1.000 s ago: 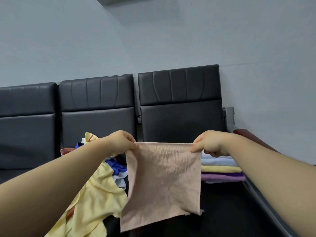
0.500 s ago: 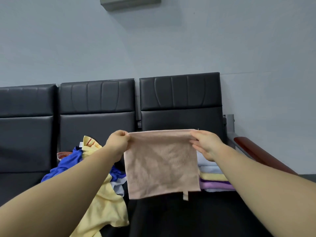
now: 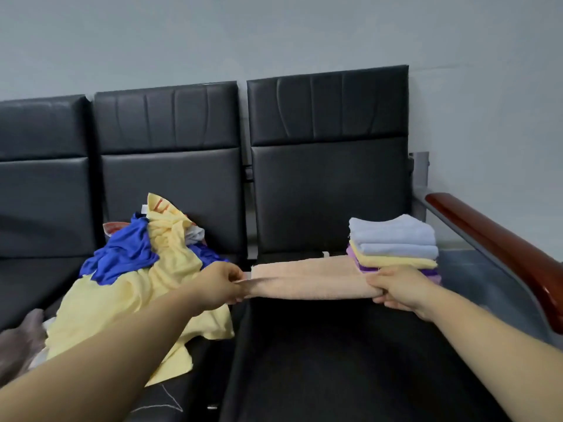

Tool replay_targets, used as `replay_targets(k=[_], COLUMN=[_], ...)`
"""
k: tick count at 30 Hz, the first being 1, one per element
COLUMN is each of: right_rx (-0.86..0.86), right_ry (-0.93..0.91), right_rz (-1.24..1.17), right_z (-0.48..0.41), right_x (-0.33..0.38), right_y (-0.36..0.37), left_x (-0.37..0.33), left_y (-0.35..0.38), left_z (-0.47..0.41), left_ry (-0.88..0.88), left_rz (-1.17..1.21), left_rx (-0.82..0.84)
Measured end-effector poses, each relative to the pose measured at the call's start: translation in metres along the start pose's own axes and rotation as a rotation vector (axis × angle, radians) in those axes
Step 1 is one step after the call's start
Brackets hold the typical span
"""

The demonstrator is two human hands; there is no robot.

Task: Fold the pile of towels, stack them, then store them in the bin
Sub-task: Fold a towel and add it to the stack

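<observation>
The peach towel (image 3: pixel 307 281) is showing soft terry cloth with a matt, slightly fuzzy nap. The folded stack (image 3: pixel 393 239) is looking like the same plush, matt cloth, while the loose pile (image 3: pixel 146 269) is draping as thinner, smoother fabric. The black seats (image 3: pixel 329 178) are wearing a smooth leather-like covering that is giving off a dull sheen. The armrest (image 3: pixel 502 248) is gleaming like lacquered reddish wood, and the frame post (image 3: pixel 422 172) is reading as brushed grey metal. The wall (image 3: pixel 274 35) is looking matt and painted. The grey lump (image 3: pixel 18 339) is coming through blurred, possibly thin plastic film.

Black padded seats (image 3: pixel 329 184) against grey wall (image 3: pixel 274 35)
</observation>
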State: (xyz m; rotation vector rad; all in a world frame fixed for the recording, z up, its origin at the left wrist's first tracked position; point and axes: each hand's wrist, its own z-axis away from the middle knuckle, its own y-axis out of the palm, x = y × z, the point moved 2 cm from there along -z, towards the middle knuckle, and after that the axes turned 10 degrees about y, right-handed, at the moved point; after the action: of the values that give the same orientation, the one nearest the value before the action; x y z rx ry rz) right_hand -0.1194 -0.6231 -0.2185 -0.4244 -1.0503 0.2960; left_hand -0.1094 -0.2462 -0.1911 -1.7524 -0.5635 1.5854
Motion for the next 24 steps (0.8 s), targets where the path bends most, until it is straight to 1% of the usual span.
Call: replay_targets(k=[2, 5, 7, 10, 12, 14, 16, 18, 20, 22, 24], right_rx=[0.004, 0.024, 0.001, -0.056, -0.043, -0.017, 0.068, 0.189, 0.213, 0.217, 0.177], right_ry=[0.059, 0.163, 0.089, -0.087, -0.112, -0.077, 0.065, 0.225, 0.302, 0.321, 0.292], right_rz=[0.083, 0.126, 0.064, 0.090, 0.100, 0.090, 0.040, 0.021, 0.076, 0.075, 0.081], right_z=[-0.002, -0.009, -0.008, -0.019, -0.038, -0.037, -0.031, -0.026, -0.023, -0.021, -0.021], right_x=[-0.025, -0.039, -0.029, -0.020, -0.026, -0.020, -0.021, -0.034, -0.045, -0.049, -0.047], right_y=[0.008, 0.014, 0.017, 0.022, 0.026, 0.031, 0.036, 0.038, 0.037, 0.037, 0.037], left_x=[0.018, 0.042, 0.046, 0.045, 0.046, 0.049, 0.052, 0.058, 0.066, 0.067, 0.063], left_y=[0.024, 0.049, 0.045, 0.032, 0.030, 0.035, 0.042, 0.051, 0.058, 0.063, 0.065], left_z=[0.007, 0.011, 0.008, -0.003, -0.006, -0.007, -0.005, 0.003, 0.012, 0.016, 0.015], left_ry=[-0.077, -0.119, -0.097, -0.073, -0.101, -0.148, -0.260, -0.406, -0.512, -0.539, -0.516], left_rz=[0.094, 0.169, 0.190, 0.438, 0.559, 0.601, 0.646, 0.707, 0.689, 0.629, 0.602], left_rx=[-0.006, -0.093, -0.140, -0.234, -0.263, -0.234, -0.149, -0.012, 0.067, 0.096, 0.046])
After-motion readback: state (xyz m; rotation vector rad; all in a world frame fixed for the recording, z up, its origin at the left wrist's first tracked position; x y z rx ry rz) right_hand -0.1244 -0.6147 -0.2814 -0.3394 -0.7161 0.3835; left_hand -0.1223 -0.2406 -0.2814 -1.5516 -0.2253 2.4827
